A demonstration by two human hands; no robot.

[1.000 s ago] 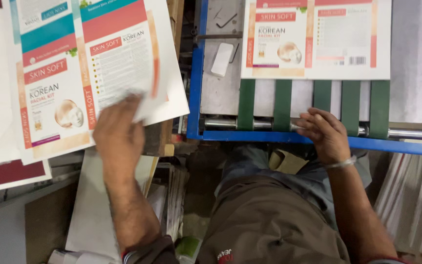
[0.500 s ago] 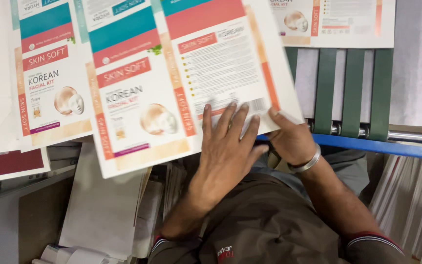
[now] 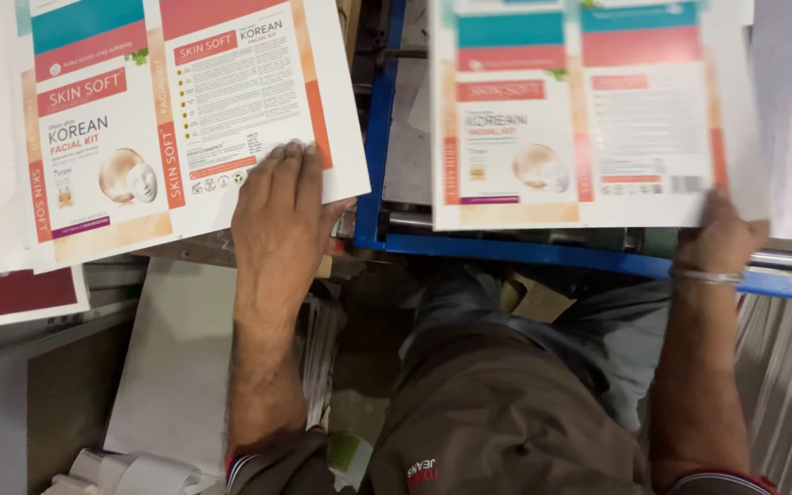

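**Head view: two printed sheets, one under each hand**

Head view looks straight down on a seated person with both arms stretched forward.

**Left hand.** The left hand (image 3: 279,215) lies flat, palm down, fingers together and extended, on the lower right corner of a printed carton sheet (image 3: 176,119). The sheet is white with teal, coral and orange panels and a small picture of a face mask. It tops a stack of similar sheets (image 3: 2,275) on the worktop at the left. The hand does not close on anything; judged from its pose, the flat palm presses the sheet down to keep it square on the stack.

**Right hand.** The right hand (image 3: 719,240) meets the lower right corner of a second printed sheet (image 3: 588,119) of the same design. The fingers pass under or behind the edge, so whether they pinch the sheet or only prop it cannot be told. A metal bangle (image 3: 706,275) sits on the wrist. This sheet appears blurred.

**Support.** The second sheet lies over a blue metal frame (image 3: 524,249) with a steel rod (image 3: 786,260) along its front; its lower edge runs just above the blue rail, which probably serves as an alignment stop.

**Surroundings.** Pale loose sheets (image 3: 176,357) and white rolls (image 3: 130,472) lie low on the left. Stacked sheet edges (image 3: 786,385) show at the right.
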